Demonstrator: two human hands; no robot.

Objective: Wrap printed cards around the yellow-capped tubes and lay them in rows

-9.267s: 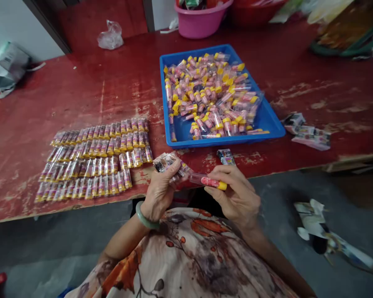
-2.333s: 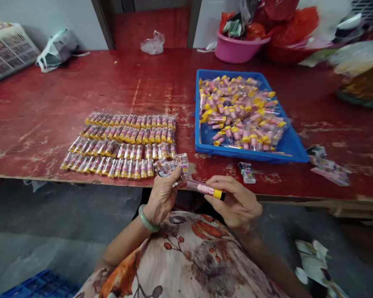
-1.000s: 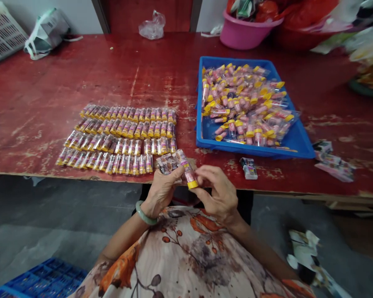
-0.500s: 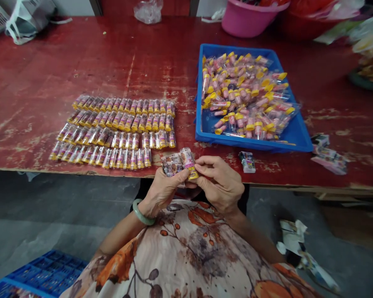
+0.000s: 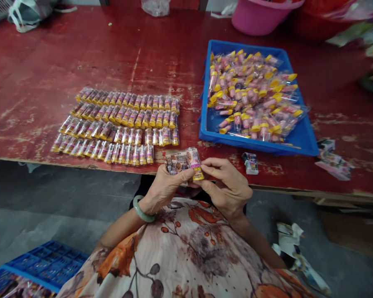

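Note:
My left hand (image 5: 169,184), with a pale green bangle at its wrist, is closed on a small stack of printed labels (image 5: 175,162) just over the table's front edge. Its thumb presses on a label with a purple and yellow print (image 5: 193,162), which stands at the right of the stack and looks curved. At that label's right edge are the fingertips of my right hand (image 5: 226,184), closed on it. Several rows of small clear tubes with yellow ends (image 5: 127,116) lie to the left on the table. A blue tray (image 5: 209,134) holds many loose yellow-capped tubes with pink contents (image 5: 251,97).
On the red table (image 5: 90,45), a small label stack (image 5: 250,162) and more labels (image 5: 334,161) lie near the front edge. A pink tub (image 5: 255,18) stands at the back. Below left is a blue crate (image 5: 46,265); scraps (image 5: 289,236) lie on the floor at right.
The view has shifted a little, so the table things sit further right and slightly higher. Both hands keep hold of the labels, with little change in their pose.

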